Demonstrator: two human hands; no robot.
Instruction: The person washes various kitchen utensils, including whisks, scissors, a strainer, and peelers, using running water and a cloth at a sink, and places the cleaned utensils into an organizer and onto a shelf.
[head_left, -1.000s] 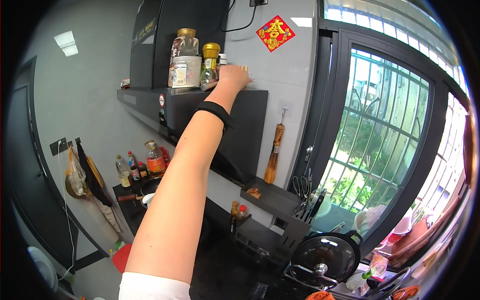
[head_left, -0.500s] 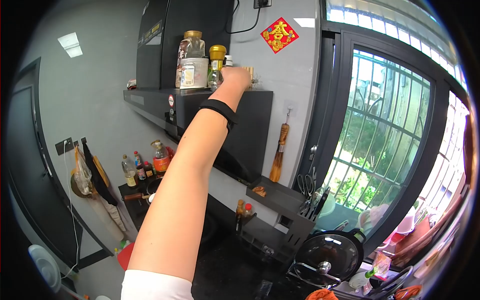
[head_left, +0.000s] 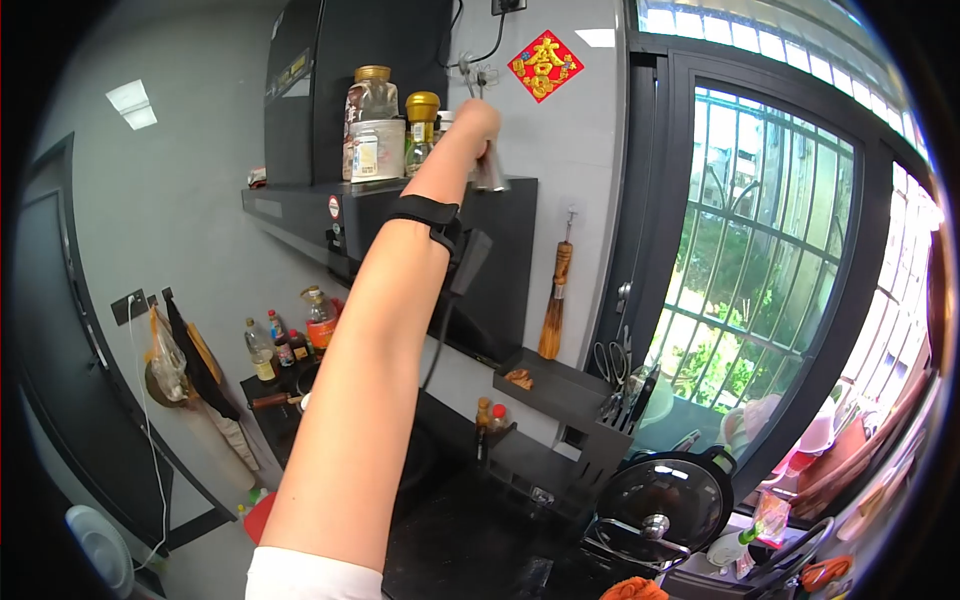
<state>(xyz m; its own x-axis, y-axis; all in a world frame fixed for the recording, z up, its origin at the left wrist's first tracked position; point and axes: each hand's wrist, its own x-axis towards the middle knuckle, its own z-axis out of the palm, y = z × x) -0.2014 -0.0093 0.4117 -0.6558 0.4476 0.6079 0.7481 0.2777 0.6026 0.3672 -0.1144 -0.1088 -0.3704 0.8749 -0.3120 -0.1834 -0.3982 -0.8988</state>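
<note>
The metal thing (head_left: 490,175) is up at the hood (head_left: 510,230), at the right end of its top ledge. Thin wire-like parts stick up above the fist, and a pale, blurred part hangs below it; its exact kind cannot be told. The left hand (head_left: 478,120) is closed, seemingly around this thing, though the fingers are mostly hidden. The right hand is out of view, so its state cannot be told.

The step in hand looks like handling the thing above the ledge; whether it is being lifted or lowered is unclear. From this pose, any shift calls for a firm grip and a path clear of the gold-capped bottle (head_left: 421,110), which stands just beside the forearm, with the tub (head_left: 377,150) and the jar (head_left: 372,100) beyond it.

A black block (head_left: 472,262) with a cord shows just below the wristband (head_left: 425,212), in front of the hood, and the cord calls for care too. A brush (head_left: 556,300) hangs on the wall to the right. Lower down are the rack (head_left: 560,395), scissors (head_left: 612,362) and a lidded pan (head_left: 670,505).
</note>
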